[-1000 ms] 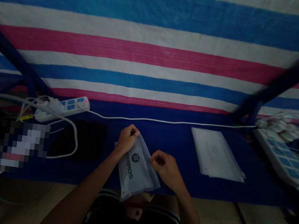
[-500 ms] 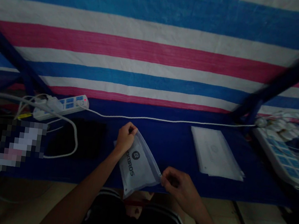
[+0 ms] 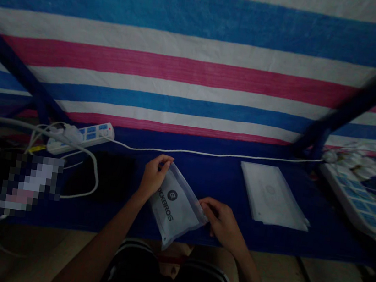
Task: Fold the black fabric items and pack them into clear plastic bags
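From where I'm watching, a striped tarp (image 3: 183,71) of blue, white and pink fills the back, crossed by dark blue frame bars (image 3: 14,62), above a navy table cover (image 3: 335,234). The thing in play is a translucent, grey-white zip pouch (image 3: 175,206), printed ROCKBROS in black beside a round black logo. It's flat and looks soft, with a paler seam along its edges, and I can't make out what's inside. It sits at the front of the table, its lower corner poking past the edge.

My left hand (image 3: 153,176) is closed around the pouch's upper corner, fingers curled over it. My right hand (image 3: 219,219) is partly closed, pinching the pouch's right corner.

Left of them lie a white power strip (image 3: 84,139) and a thin white cable (image 3: 207,153), which runs along the back. To the right is a flat, clear sleeve (image 3: 272,196), then a second power strip (image 3: 356,200), crowded with plugs.
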{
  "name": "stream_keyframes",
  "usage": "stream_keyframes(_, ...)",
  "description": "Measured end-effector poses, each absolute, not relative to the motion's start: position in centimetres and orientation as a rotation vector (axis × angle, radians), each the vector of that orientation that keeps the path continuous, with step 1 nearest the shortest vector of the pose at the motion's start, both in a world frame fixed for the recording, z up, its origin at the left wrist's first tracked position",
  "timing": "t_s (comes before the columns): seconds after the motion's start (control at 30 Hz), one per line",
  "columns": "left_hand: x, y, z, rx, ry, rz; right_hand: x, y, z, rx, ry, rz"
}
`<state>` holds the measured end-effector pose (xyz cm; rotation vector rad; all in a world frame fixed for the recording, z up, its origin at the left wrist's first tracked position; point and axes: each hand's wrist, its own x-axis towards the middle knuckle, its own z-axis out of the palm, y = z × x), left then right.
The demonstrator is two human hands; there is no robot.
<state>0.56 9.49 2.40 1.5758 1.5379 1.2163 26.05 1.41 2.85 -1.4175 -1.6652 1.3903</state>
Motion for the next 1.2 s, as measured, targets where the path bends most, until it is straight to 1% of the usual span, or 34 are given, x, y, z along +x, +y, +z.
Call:
stream_keyframes(0.17,-0.1,5.0,2.4,1.899,1.728,1.193,26.0,2.5,2.2,-1.338,-1.661,1.441)
stream_keyframes(0.27,0.0,2.0,1.4,1.956,1.864,1.155,26.2,2.6,2.0,-1.328,-1.622,1.484)
stream_keyframes(0.37,0.3,0.3,0.4,1.969,1.856,1.084,26.1,2.7,1.9,-1.352,-1.612,1.476)
stream_keyframes(0.53,0.6,0.8,0.3,2.000,1.664,1.003,26.0,2.9,2.1,-1.350,-1.701,1.323)
stream_keyframes(0.67,0.5,2.1,0.7,2.028,1.515,0.952,25.9,2.9,2.2,-1.394,-1.714,1.269)
stream_keyframes(0.77,0.6,2.4,0.8,2.020,1.483,0.982,25.6,2.8,2.3,-1.437,-1.692,1.260)
stream_keyframes(1.03,0.3,1.9,1.0,1.952,1.772,1.259,25.1,2.9,2.2,-1.498,-1.648,1.259)
stream_keyframes(1.1,0.1,1.8,0.9,1.883,1.826,1.256,25.1,2.9,2.0,-1.486,-1.638,1.253)
stream_keyframes(1.2,-0.2,1.8,0.7,1.773,1.868,1.143,25.0,2.8,2.1,-1.508,-1.627,1.236)
